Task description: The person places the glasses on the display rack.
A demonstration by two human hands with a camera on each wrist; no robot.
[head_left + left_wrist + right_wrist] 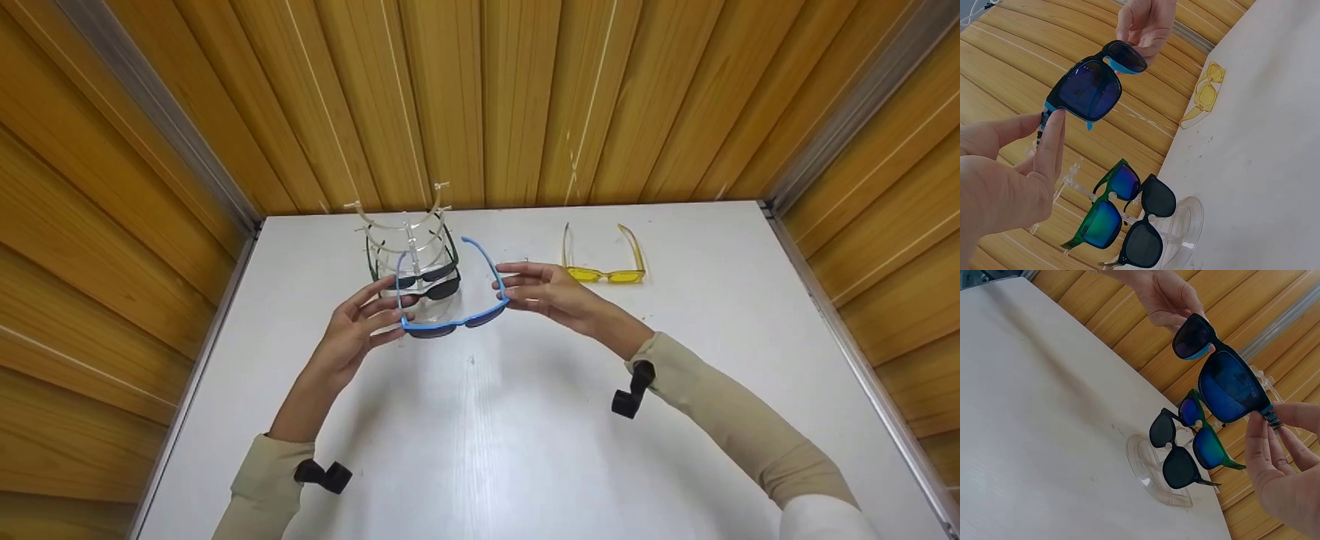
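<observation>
Both hands hold up a pair of blue-framed sunglasses point(429, 328) with dark lenses, its temples unfolded and pointing away from the person. My left hand point(349, 330) pinches the left temple close to the hinge, while my right hand point(559, 296) pinches the right one. Just behind is a clear display stand point(411, 244). On it sit green sunglasses point(1102, 224) with mirrored lenses and, lower down, black sunglasses point(1144, 243). In the wrist views the blue pair's front looks black with bluish lenses point(1230, 385), held apart from the stand.
Yellow glasses point(626, 277) rest on the white table point(472, 435) to the right of the stand, temples open toward the back. Wood-look panels point(517, 97) close off the back and both sides. The stand's upper clear arms point(360, 210) rise near the back panel.
</observation>
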